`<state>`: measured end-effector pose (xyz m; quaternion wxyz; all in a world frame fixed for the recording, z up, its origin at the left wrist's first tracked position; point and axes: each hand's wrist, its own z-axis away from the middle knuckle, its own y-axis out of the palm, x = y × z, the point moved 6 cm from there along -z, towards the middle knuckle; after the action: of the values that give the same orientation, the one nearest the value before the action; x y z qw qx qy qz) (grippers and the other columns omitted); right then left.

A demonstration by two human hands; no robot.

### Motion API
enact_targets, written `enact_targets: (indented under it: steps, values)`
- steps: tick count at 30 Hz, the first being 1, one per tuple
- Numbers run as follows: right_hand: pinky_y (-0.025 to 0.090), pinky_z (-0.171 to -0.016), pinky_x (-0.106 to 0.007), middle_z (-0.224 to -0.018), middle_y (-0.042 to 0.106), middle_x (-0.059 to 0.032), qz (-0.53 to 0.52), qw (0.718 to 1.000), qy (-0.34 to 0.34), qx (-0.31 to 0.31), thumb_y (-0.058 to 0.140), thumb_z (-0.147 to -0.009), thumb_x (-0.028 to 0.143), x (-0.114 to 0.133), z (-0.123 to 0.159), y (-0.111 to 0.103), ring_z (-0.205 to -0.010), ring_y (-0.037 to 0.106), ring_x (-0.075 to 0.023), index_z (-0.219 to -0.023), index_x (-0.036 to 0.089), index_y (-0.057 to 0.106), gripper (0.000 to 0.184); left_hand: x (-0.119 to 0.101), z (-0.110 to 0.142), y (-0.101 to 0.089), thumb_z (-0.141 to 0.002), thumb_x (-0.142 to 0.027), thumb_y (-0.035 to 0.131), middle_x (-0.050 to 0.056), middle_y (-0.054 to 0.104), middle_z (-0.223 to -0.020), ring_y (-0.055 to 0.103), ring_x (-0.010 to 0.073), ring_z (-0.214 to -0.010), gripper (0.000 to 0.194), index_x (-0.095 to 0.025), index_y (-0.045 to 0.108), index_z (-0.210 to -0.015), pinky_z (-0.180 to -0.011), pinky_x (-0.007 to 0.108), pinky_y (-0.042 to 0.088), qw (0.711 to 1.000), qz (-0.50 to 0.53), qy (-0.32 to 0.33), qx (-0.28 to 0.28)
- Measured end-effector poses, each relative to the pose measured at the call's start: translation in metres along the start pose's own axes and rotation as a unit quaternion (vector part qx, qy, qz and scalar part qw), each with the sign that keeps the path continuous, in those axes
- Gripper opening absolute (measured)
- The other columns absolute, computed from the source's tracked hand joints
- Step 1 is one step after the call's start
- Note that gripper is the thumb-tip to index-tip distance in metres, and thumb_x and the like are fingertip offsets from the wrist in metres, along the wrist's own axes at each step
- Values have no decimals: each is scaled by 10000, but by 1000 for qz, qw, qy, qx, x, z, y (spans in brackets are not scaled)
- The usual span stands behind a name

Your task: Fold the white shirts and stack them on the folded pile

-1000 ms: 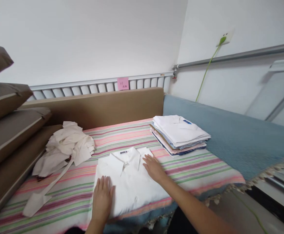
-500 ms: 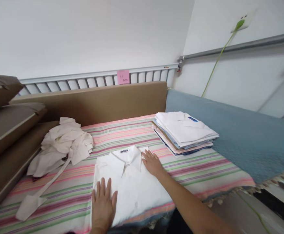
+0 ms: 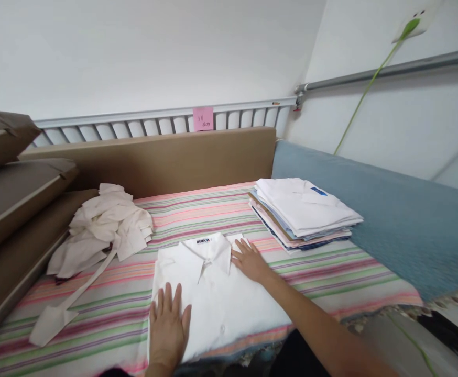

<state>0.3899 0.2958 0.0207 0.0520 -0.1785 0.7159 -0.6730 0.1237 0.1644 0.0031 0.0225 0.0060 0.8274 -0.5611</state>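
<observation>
A folded white shirt [image 3: 209, 298] lies collar up at the near edge of the striped cloth [image 3: 197, 209], a dark-lettered label inside its collar. My left hand [image 3: 168, 322] rests flat on its lower left part, fingers spread. On the upper right side, beside the collar, my right hand [image 3: 250, 260] lies flat with its fingers stretched out. Neither hand grips anything. To the right of the shirt sits a stack of folded shirts [image 3: 303, 209], a white one with a blue label on top.
Crumpled off-white cloth pieces [image 3: 107, 225] lie on the left, one strip trailing toward me. Brown cushions [image 3: 20, 193] are piled at the far left. Behind stands a brown backboard [image 3: 174, 165] before a white radiator [image 3: 127, 127]. A blue-covered side [image 3: 370, 199] borders the right.
The view has shifted slightly, moving most of the scene a little to the right and up. Both hands stay flat on the shirt in nearly the same places.
</observation>
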Motion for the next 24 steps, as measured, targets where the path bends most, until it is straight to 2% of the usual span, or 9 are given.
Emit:
enact_targets:
  steps: [3,7,15,18,20,22,24]
  values:
    - [87,-1085,-454,-1496,211,-31,2,999,41,27,288,-895,530,-6,-8,7,-1378,124,-220,-1341,348,389,492,0,0,-1,-863,-397,356,111,323,-1450,220,318,-1349,519,-220,388,-1350,-1053,530,232,1000,11,2,-2]
    - [78,-1080,-453,-1503,191,-29,5,996,83,20,271,-895,535,-10,-13,13,-1379,117,-221,-1363,382,330,496,-1,0,-1,-866,-395,349,117,320,-1451,219,321,-1349,519,-211,390,-1350,-1051,528,235,1000,-3,6,3]
    - [95,-1079,-472,-1501,199,-41,-13,996,90,-2,314,-884,540,-13,-18,19,-1377,120,-234,-1359,377,341,503,-1,-1,-2,-863,-398,360,119,321,-1450,228,325,-1345,524,-221,376,-1355,-1041,538,249,1000,-3,4,11]
    - [145,-1091,-439,-1472,282,-40,-112,990,81,-18,401,-859,510,-22,-19,12,-1367,177,-215,-1296,323,460,479,0,-1,-4,-864,-396,355,132,335,-1440,241,334,-1339,520,-214,387,-1350,-1035,545,255,1000,6,4,5]
    - [212,-1087,-402,-1439,349,-51,-211,970,101,-61,437,-844,460,-35,-11,3,-1346,244,-200,-1233,260,534,448,0,-1,-4,-865,-392,350,139,345,-1434,251,340,-1333,514,-209,400,-1344,-1031,549,258,1000,14,5,0]
    - [290,-1060,-395,-1387,427,-76,-272,946,139,-108,383,-860,421,-51,8,-5,-1305,334,-196,-1214,206,547,445,0,0,-4,-866,-389,350,146,347,-1431,253,345,-1331,512,-203,407,-1339,-1028,551,261,1000,25,5,-3]
    - [377,-1004,-398,-1296,526,-96,-288,934,165,-131,290,-885,401,-61,35,-8,-1221,453,-195,-1219,178,535,471,0,-1,-3,-866,-390,354,151,348,-1429,255,349,-1330,510,-202,411,-1337,-1025,557,261,999,39,2,-3]
